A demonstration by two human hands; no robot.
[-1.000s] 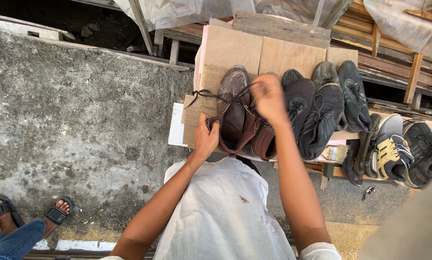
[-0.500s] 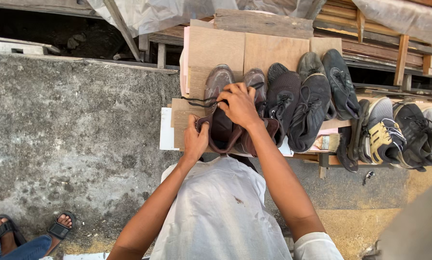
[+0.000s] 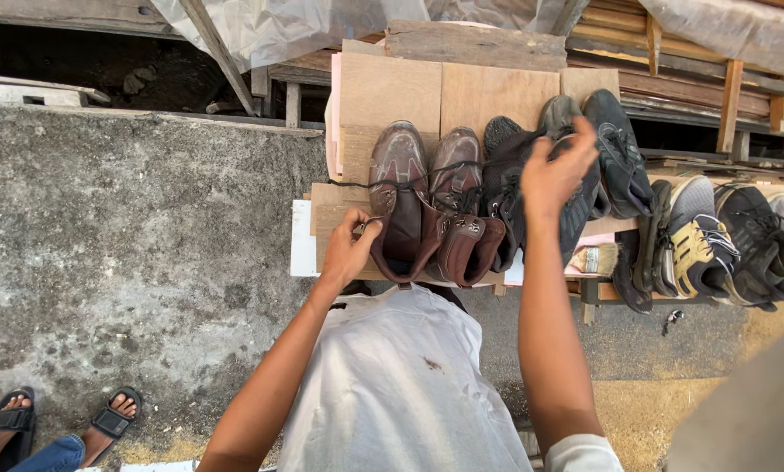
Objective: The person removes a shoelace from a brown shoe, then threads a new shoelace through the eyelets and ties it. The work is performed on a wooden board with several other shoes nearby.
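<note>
The left hand (image 3: 350,249) is pinched shut on the collar edge of the left brown boot (image 3: 398,203), which stands toes-up toward twelve o'clock on a plywood board (image 3: 392,92); its fingertips are tucked against the leather and cannot be counted. A dark lace (image 3: 448,177) runs from that boot across toward three o'clock, up to the right hand (image 3: 556,171), which is raised with fingers curled together on the lace; the grip itself is hidden behind the knuckles. Touching the first boot at its three o'clock side stands the right brown boot (image 3: 458,214), tongue folded out. Beyond it, partly covered by the right forearm, lie black shoes (image 3: 614,157), their number hard to judge. Farther toward three o'clock sit grey and yellow sneakers (image 3: 696,240), the outermost cut off by the frame edge. A white shirt (image 3: 400,385) fills six o'clock. At seven o'clock, another person's sandalled feet (image 3: 60,424) stand on the concrete floor (image 3: 130,227), cropped at the ankles.
</note>
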